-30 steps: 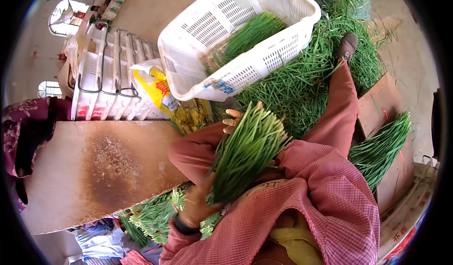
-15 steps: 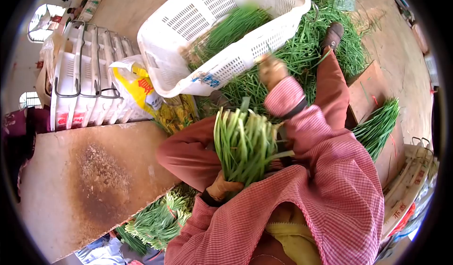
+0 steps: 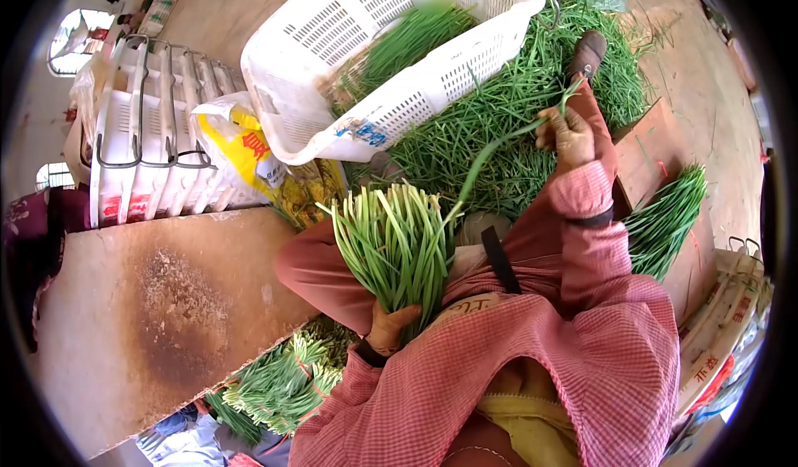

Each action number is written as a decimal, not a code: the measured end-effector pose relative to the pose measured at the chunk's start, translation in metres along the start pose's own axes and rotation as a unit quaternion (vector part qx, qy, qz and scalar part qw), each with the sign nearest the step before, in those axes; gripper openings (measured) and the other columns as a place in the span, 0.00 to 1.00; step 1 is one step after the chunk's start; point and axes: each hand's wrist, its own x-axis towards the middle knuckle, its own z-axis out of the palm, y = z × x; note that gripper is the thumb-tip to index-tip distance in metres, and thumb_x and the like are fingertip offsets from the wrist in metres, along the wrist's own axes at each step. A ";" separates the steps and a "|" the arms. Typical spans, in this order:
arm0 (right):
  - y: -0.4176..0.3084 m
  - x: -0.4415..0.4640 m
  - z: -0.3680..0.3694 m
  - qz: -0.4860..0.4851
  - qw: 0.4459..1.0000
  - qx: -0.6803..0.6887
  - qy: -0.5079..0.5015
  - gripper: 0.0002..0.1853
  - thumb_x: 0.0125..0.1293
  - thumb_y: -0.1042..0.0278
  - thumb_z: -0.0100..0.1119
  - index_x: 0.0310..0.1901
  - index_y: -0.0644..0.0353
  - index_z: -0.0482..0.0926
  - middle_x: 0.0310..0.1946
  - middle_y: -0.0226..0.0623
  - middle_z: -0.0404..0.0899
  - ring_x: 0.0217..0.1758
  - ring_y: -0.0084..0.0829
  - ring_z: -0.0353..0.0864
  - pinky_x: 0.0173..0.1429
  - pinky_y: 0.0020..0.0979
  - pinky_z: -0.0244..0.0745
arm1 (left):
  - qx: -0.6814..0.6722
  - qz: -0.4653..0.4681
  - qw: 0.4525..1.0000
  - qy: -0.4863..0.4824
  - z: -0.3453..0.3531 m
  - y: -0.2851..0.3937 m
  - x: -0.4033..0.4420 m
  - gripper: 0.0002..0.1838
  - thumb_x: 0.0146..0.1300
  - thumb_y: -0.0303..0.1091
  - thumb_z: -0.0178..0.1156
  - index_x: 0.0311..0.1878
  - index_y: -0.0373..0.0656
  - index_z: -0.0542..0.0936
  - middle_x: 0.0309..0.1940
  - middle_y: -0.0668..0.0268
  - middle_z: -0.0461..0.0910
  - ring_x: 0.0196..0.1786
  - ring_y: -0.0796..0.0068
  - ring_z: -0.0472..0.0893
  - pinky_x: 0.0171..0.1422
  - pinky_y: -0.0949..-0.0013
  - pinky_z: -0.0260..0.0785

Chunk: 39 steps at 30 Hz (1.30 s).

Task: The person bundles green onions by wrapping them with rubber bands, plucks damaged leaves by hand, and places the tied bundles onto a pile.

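Observation:
My left hand [image 3: 389, 327] is wrapped round the lower part of a thick bunch of garlic chives [image 3: 392, 251] over my lap. The pale cut ends fan out at the top, away from me. Out to the right, my right hand [image 3: 569, 137] pinches a long green chive leaf [image 3: 492, 151], which stretches back toward the bunch's right edge. Whether the leaf is still attached there I cannot tell. Beneath and beyond it lies a heap of loose chive leaves [image 3: 486, 176]. Ahead, a white plastic basket [image 3: 420, 101] holds more chives [image 3: 416, 45].
A tied chive bunch [image 3: 667, 222] rests on cardboard at right. More tied bunches [image 3: 287, 388] lie at lower left beside a stained board [image 3: 91, 317]. A yellow printed bag [image 3: 249, 139] and white crates with metal handles [image 3: 125, 147] stand at left.
My right hand has moved right and down from beside the basket, and a leaf now stretches from it. The bunch in my left hand has tilted left, its cut ends spread wider.

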 end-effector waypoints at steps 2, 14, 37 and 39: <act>-0.040 -0.019 0.005 -0.261 0.898 -0.341 0.091 0.27 0.57 0.58 0.56 0.54 0.64 0.66 0.46 0.45 0.71 0.48 0.37 0.70 0.50 0.33 0.67 | -0.003 0.004 1.000 0.009 0.011 0.005 0.001 0.21 0.48 0.23 0.60 0.49 0.36 0.71 0.42 0.63 0.75 0.41 0.70 0.75 0.47 0.70 0.66; -0.013 -0.011 0.037 -0.211 0.974 -0.069 -0.034 0.08 0.60 0.67 0.52 0.36 0.60 0.78 0.34 0.39 0.79 0.36 0.31 0.78 0.42 0.28 0.73 | 0.018 0.040 0.996 0.076 0.023 -0.001 -0.007 0.23 0.46 0.20 0.62 0.48 0.36 0.71 0.42 0.61 0.76 0.41 0.70 0.76 0.48 0.70 0.69; -0.076 0.024 0.054 -0.090 0.899 -0.414 0.107 0.16 0.59 0.57 0.53 0.43 0.58 0.76 0.42 0.42 0.76 0.49 0.34 0.73 0.51 0.33 0.70 | -0.191 -0.036 0.977 0.083 0.009 -0.005 0.001 0.17 0.63 0.38 0.49 0.50 0.39 0.71 0.44 0.62 0.75 0.43 0.70 0.76 0.47 0.69 0.70; -0.071 0.023 0.038 -0.149 0.657 -0.718 0.177 0.34 0.53 0.47 0.57 0.59 0.55 0.62 0.56 0.46 0.65 0.58 0.46 0.64 0.61 0.42 0.58 | -0.229 -0.026 0.969 0.093 0.013 0.002 0.000 0.18 0.64 0.41 0.47 0.50 0.38 0.70 0.45 0.60 0.74 0.43 0.70 0.76 0.47 0.68 0.70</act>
